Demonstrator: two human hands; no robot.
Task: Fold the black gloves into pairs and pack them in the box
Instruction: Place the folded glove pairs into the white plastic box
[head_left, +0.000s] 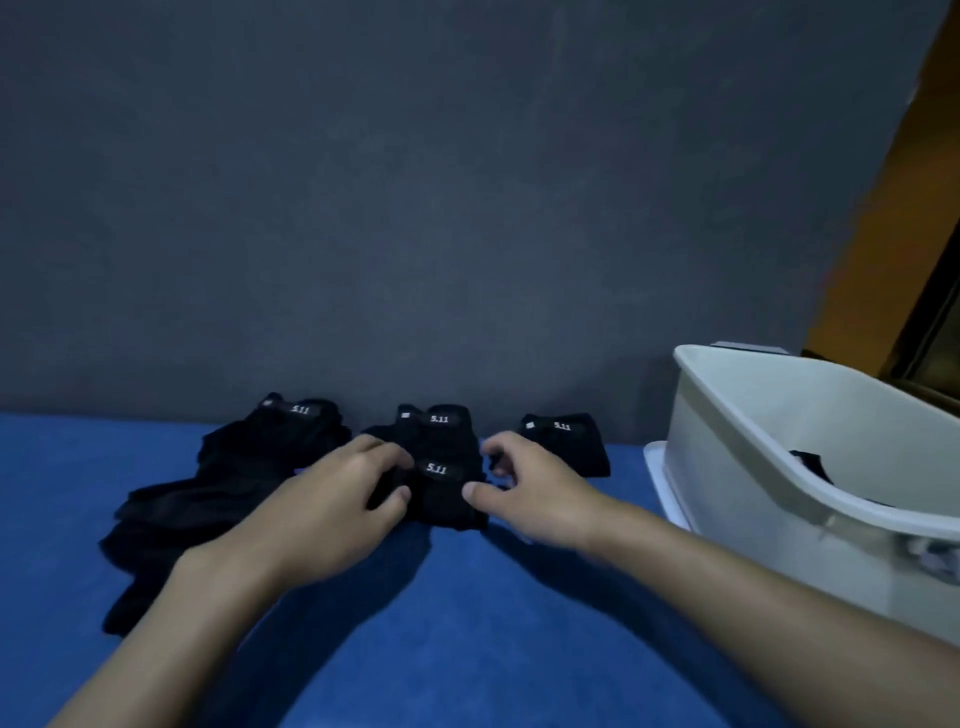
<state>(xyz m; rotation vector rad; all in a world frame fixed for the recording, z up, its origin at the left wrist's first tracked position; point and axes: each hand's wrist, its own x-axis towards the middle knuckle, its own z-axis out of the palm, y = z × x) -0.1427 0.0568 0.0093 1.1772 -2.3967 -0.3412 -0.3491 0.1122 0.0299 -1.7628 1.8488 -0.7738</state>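
The left hand (337, 499) curls its fingers over the left edge of a folded pair (441, 493) of black gloves. The right hand (524, 488) pinches its right edge, thumb against the cloth. The bundle lies between them on the blue desk (467, 623), long axis running away from the person. The box (727, 415) stands well off to the right, so the right hand is the nearer carrier. More loose gloves (208, 493) lie heaped to the left.
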